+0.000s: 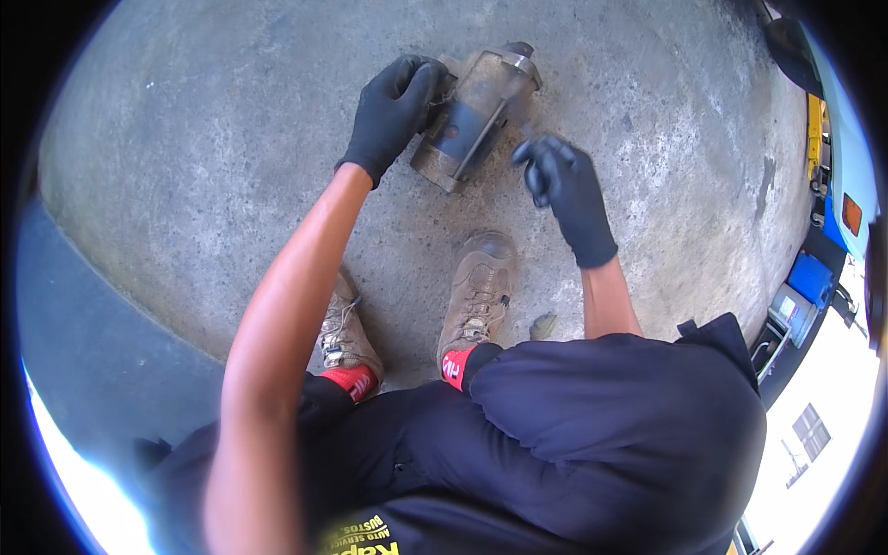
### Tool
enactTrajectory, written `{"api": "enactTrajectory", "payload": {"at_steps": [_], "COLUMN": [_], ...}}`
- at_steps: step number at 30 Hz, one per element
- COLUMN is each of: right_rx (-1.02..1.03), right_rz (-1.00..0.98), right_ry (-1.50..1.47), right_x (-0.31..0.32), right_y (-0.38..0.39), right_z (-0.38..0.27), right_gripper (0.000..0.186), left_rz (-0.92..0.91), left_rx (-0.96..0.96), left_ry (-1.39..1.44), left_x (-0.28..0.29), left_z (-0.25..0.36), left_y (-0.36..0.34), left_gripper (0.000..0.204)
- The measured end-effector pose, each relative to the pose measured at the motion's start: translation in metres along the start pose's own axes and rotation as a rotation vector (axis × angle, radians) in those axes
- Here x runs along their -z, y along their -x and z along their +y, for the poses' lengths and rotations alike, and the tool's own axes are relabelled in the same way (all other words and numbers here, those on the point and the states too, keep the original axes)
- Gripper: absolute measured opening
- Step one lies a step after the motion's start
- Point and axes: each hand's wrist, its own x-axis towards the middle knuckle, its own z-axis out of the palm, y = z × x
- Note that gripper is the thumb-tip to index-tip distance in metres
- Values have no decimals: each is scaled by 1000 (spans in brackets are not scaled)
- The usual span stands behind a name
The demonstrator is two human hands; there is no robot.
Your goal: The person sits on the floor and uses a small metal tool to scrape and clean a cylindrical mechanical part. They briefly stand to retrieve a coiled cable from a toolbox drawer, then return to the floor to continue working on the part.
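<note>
A worn, dirty starter motor [460, 125], a metal cylinder with a dark band and a long bolt along its side, lies slanted on the concrete floor ahead of my feet. My left hand [396, 104], in a black glove, is closed at its upper left side, its fingertips partly hidden against the motor. To the right of the motor, my right hand [564, 190], also in a black glove, hovers apart from it. The fingers of that hand are loosely bent and spread a little, slightly blurred, with nothing visible between them.
My brown work shoes [479, 287] are planted just below the motor. A small leaf-like scrap [543, 325] lies by the right shoe. At the right rim stand a light-coloured vehicle [846, 139], a blue box [810, 278] and a grey case [794, 313].
</note>
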Motion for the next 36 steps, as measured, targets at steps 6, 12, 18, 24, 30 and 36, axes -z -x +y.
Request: {"api": "enactTrajectory", "payload": {"at_steps": [6, 12, 18, 24, 30, 36], "right_rx": [-4, 134, 325, 119, 31, -176], "right_rz": [-283, 104, 13, 76, -106, -253], "right_ry": [-5, 120, 240, -279, -762, -1020], "right_x": [-36, -4, -14, -20, -9, -47], "right_y": [8, -23, -4, -23, -15, -1], "right_z": [54, 54, 43, 58, 48, 50], "right_gripper": [32, 30, 30, 42, 39, 39], "left_rz": [31, -64, -101, -88, -172, -149], "left_rx": [-193, -162, -215, -202, -106, -103], "left_ry": [-173, -217, -268, -275, -202, -274], "left_x": [2, -1, 6, 8, 6, 7], "left_z": [-33, -15, -23, -28, -9, -19], "left_y": [-12, -14, -24, -25, -22, -24], "left_gripper": [32, 32, 32, 31, 31, 30]}}
